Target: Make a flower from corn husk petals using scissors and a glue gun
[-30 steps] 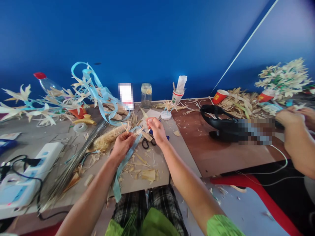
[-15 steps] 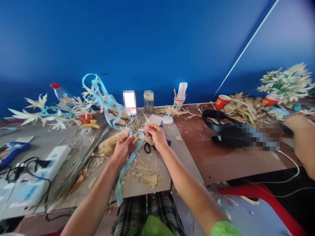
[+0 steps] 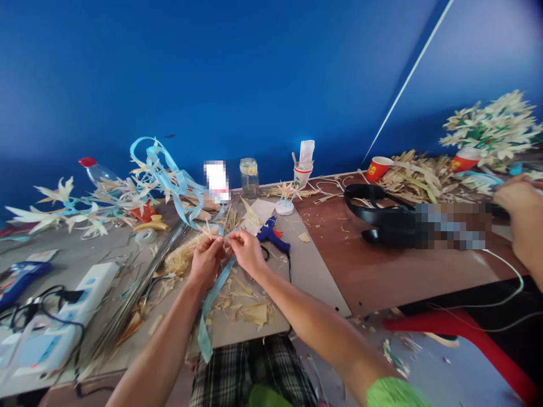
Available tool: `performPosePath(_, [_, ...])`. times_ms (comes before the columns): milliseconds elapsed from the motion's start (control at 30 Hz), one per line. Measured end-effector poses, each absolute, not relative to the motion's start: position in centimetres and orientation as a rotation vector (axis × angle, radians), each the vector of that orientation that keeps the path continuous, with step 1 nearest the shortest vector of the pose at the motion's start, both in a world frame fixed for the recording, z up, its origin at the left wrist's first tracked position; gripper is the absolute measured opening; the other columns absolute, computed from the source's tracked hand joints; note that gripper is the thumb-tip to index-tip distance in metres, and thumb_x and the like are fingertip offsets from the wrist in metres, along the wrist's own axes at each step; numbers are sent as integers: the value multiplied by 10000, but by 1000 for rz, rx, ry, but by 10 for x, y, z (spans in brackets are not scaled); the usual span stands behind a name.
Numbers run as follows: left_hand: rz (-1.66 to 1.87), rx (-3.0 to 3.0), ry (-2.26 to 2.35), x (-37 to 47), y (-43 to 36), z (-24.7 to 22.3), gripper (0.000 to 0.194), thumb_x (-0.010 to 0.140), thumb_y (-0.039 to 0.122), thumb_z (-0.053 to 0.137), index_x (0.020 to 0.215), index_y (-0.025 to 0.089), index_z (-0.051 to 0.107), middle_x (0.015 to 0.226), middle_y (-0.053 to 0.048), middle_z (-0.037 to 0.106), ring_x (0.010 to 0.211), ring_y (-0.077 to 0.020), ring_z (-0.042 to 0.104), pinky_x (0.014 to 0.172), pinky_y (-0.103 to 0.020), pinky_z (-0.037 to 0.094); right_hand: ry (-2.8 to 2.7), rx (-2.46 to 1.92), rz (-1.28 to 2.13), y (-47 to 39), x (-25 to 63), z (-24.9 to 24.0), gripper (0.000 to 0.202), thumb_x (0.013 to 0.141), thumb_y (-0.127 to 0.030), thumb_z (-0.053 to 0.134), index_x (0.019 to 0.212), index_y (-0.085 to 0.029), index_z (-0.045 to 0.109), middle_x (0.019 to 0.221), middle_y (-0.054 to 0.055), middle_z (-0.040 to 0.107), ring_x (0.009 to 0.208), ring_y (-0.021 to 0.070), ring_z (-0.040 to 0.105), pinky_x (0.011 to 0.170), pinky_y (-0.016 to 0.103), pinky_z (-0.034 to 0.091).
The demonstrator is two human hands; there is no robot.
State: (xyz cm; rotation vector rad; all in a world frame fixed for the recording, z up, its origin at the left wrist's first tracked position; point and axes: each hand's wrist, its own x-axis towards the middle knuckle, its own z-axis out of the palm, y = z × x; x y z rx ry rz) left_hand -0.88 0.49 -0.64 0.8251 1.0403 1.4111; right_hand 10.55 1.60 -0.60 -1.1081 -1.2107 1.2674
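Observation:
My left hand (image 3: 206, 260) is closed, pinching a small pale husk flower (image 3: 208, 229) whose pointed petals stick up above the fingers. Close against it, my right hand (image 3: 246, 252) is closed too, thumb and fingertips pinched on light blue ribbon (image 3: 215, 302). From between the hands the ribbon's tail drops over the table's front edge. Exactly how the ribbon meets the flower is hidden by the fingers. A blue glue gun (image 3: 271, 233) lies just beyond my right hand, with black scissors partly hidden by that hand.
Wire stems (image 3: 139, 288) and a tangle of pale fibre (image 3: 180, 259) lie left of my hands. Farther left is a power strip (image 3: 95, 288). Husk scraps (image 3: 254, 312) litter the front. At right are a black headset (image 3: 382, 217) and another person's hand (image 3: 520, 198).
My right hand has moved left, up against my left hand, uncovering more of the glue gun. The whole view has shifted slightly.

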Motion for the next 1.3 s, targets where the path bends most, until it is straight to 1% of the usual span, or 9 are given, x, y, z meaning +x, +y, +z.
performPosePath(100, [1450,755,1023,-12,6,-4,241,633,294,750,715,159,567,500,78,450,453,-39,432,514,-174,410,-1472,-1193,1100,14,106,-7,106,774,-212,529,757,-186,630,663,-14,644,582,104,566,582,202,435])
performPosePath(200, [1441,744,1005,-14,6,-2,248,639,306,749,716,157,567,505,82,443,457,-36,427,518,-169,413,-1640,-1209,928,13,107,-8,96,759,-241,591,720,-186,658,735,8,667,706,125,586,685,218,434])
performPosePath(500, [1389,757,997,-6,3,-3,288,603,301,773,756,150,581,634,29,585,576,-93,563,580,-216,459,-1593,-1271,1002,12,106,-7,179,769,-294,578,657,-169,639,621,-13,625,614,109,544,577,194,388])
performPosePath(600, [1398,785,1011,-6,2,-2,280,628,318,758,751,152,568,627,31,581,500,-55,500,505,-179,407,-1538,-1236,991,18,116,-4,178,769,-310,564,710,-163,645,669,-5,637,632,112,554,598,196,413])
performPosePath(733, [1404,822,1053,-9,3,1,292,655,342,738,672,154,516,595,36,553,441,-28,408,427,-158,312,-1506,-1332,721,31,144,5,193,801,-282,511,825,-148,648,830,51,676,737,130,594,708,216,442])
performPosePath(900, [1383,810,1101,-12,4,-5,323,658,396,723,658,159,503,532,56,491,425,-32,374,413,-163,287,-1901,-1750,713,36,167,15,186,816,-326,523,829,-193,652,844,63,698,813,177,641,721,255,439])
performPosePath(1000, [1372,843,1111,-12,3,-8,354,685,416,696,604,157,468,479,69,422,404,-29,327,402,-164,264,-2180,-1886,595,25,162,19,242,786,-380,574,923,-195,647,978,111,684,907,233,646,733,292,452])
performPosePath(1133, [1338,837,1121,-12,1,-6,373,685,441,690,582,156,472,463,73,395,403,-31,318,419,-170,293,-2337,-1874,457,12,150,21,272,803,-313,546,1016,-163,626,1060,156,644,934,248,649,721,293,468])
performPosePath(1300, [1349,820,1104,-10,2,-5,386,655,436,717,565,147,479,474,66,416,411,-29,320,405,-173,259,-2298,-1915,444,14,145,16,244,817,-173,474,992,-135,641,1006,159,672,900,243,664,710,292,470])
